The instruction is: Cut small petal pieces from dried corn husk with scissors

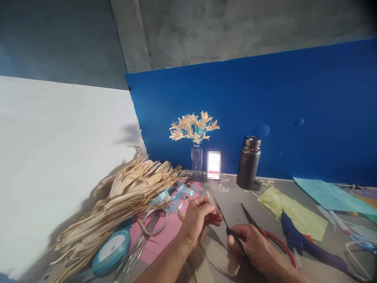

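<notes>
My left hand point(198, 219) is closed in a pinch on a small pale piece of dried husk point(211, 199) held up above the table. My right hand point(253, 247) grips black-handled scissors point(221, 215) whose open blades meet the husk piece. Under both hands lies a larger strip of dried husk point(219, 257). A second pair of scissors with red handles point(269, 236) lies just behind my right hand.
A heap of dried corn husks point(123, 196) fills the left. Light blue ribbon point(176, 194), a ribbon spool point(112, 247), wires point(138, 245), pink paper point(165, 232), a blue glue gun point(303, 243), yellow paper point(294, 212), a dark bottle point(249, 162) and a vase of husk flowers point(194, 135) stand around.
</notes>
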Demonstrator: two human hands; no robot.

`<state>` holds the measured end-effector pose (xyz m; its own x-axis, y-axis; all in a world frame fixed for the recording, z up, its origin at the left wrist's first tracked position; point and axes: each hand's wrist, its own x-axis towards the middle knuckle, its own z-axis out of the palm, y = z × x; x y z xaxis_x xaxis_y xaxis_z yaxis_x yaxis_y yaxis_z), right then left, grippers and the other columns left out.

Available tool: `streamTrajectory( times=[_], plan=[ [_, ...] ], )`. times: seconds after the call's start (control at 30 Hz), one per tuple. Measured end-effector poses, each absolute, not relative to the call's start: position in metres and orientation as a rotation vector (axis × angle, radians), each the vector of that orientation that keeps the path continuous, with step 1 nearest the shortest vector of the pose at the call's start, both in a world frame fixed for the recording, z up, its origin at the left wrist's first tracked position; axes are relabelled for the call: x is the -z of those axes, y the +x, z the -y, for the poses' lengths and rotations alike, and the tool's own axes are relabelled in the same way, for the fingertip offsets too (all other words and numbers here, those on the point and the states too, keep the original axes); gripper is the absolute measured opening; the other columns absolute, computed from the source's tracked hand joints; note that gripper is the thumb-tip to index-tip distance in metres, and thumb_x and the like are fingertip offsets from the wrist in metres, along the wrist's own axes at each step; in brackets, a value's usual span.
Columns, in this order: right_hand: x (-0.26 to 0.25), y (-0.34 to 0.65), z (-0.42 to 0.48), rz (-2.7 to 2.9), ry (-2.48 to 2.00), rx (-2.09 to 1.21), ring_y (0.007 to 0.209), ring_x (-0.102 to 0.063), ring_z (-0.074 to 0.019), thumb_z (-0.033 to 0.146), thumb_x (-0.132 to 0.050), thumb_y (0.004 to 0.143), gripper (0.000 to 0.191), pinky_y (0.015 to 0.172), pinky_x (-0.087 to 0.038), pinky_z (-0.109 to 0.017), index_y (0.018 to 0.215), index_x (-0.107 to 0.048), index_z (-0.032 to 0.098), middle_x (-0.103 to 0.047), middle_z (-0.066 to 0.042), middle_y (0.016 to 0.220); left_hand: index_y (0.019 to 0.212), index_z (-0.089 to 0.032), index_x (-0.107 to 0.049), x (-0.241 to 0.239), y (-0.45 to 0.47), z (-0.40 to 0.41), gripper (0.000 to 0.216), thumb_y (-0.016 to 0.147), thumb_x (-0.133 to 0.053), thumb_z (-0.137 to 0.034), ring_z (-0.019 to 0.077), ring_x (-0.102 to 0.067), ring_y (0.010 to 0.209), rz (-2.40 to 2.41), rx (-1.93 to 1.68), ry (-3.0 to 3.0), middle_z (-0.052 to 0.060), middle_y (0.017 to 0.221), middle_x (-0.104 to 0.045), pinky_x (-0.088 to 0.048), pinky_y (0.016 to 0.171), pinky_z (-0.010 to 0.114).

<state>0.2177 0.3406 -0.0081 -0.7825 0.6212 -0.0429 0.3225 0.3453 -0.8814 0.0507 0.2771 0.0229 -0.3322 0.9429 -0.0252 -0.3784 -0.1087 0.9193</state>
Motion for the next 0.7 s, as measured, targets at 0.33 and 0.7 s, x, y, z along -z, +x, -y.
streamTrajectory(
  times=[0.33,0.7],
  plan=[
    [0.0113,0.2171,-0.3410,2.344,-0.889,-1.375,0.050,-0.037,-0.0104,0.067,-0.055,0.077,0.055,0.048,-0.022,-0.024,0.054,-0.040,0.020,-0.048,0.002,0.050,0.064,-0.017,-0.052,-0.0228,0.0502,-0.2769,0.011,0.061,-0.062,-0.020,0.0185,-0.064,0.054,-1.111,-1.608,0.765,0.001,0.057,-0.061,-0.051,0.052,0.028],
    [0.0023,0.2150,-0.3364,2.300,-0.922,-1.427,0.050,-0.034,-0.0101,0.069,-0.056,0.072,0.055,0.048,-0.022,-0.025,0.052,-0.042,0.020,-0.044,0.003,0.049,0.064,-0.017,-0.052,-0.0230,0.0515,-0.2763,0.014,0.065,-0.065,-0.023,0.0167,-0.063,0.055,-1.107,-1.620,0.785,0.002,0.058,-0.062,-0.049,0.053,0.026]
  ],
)
